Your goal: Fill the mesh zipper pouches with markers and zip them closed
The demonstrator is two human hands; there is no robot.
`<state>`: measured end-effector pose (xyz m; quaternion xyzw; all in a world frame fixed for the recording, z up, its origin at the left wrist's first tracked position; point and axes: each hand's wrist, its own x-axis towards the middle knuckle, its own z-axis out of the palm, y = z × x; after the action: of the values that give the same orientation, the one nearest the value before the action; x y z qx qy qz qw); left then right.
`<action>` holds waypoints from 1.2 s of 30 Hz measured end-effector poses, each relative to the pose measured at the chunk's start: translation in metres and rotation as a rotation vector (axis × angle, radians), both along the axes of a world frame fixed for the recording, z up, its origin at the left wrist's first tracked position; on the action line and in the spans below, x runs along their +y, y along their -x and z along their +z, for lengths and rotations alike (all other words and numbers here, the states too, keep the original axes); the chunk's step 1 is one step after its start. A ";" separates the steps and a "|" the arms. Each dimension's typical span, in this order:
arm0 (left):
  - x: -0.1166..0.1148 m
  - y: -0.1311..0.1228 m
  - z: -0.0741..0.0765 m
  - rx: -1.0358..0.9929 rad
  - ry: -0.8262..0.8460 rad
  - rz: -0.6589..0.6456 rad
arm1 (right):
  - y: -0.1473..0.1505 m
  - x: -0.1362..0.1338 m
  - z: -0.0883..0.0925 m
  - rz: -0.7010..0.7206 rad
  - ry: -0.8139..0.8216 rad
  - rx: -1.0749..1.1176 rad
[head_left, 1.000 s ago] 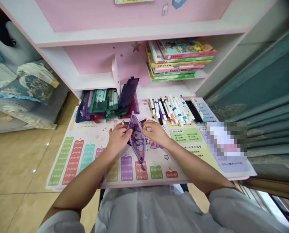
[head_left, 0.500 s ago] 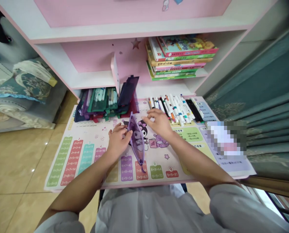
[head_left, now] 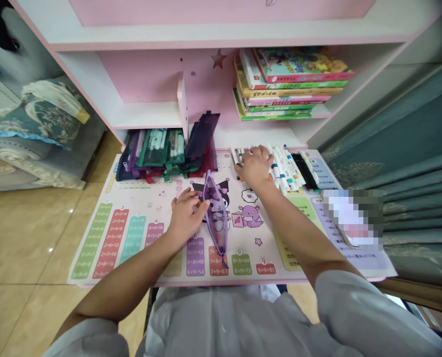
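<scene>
A purple mesh zip pouch (head_left: 216,218) stands on the printed desk mat in front of me, its long mouth gaping upward. My left hand (head_left: 187,213) has its thumb on the pouch's left edge and appears to pinch that side. Farther back, my right hand (head_left: 256,166) lies over the left part of a row of white-barrelled markers (head_left: 285,168). Its fingers are bent and a little apart, touching the markers; the fingertips are partly hidden, and no marker is seen lifted.
Filled mesh pouches (head_left: 154,151) in green, purple and navy lie piled at the back left, with a dark pouch (head_left: 203,139) leaning there. Black markers (head_left: 305,171) end the row. Books (head_left: 291,89) are stacked on the shelf. A blurred-out item (head_left: 353,218) lies at the right edge.
My right hand has moved from beside the pouch, back and to the right, onto the markers. My left hand stays at the pouch. The view has shifted slightly.
</scene>
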<state>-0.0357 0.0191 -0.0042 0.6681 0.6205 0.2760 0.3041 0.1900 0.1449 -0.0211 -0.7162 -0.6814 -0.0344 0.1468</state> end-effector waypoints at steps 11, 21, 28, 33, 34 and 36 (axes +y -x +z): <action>0.000 -0.001 0.000 -0.009 -0.007 0.012 | 0.010 0.000 -0.006 0.022 0.064 -0.009; 0.003 -0.001 -0.001 -0.034 -0.013 0.038 | 0.018 -0.034 0.033 0.136 -0.018 0.292; 0.003 0.000 -0.004 -0.026 -0.029 0.045 | 0.034 -0.097 0.076 0.432 0.014 0.376; 0.004 0.000 -0.006 -0.005 -0.041 0.039 | 0.049 -0.122 0.080 0.494 0.279 0.191; 0.004 0.000 -0.005 -0.005 -0.037 0.035 | 0.052 -0.123 0.078 0.496 0.330 0.148; 0.005 -0.001 -0.004 -0.005 -0.026 0.033 | 0.057 -0.123 0.073 0.484 0.408 0.076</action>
<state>-0.0350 0.0238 -0.0083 0.6611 0.6268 0.2908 0.2924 0.1332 0.0222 0.0517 -0.5488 -0.8189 0.1654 0.0295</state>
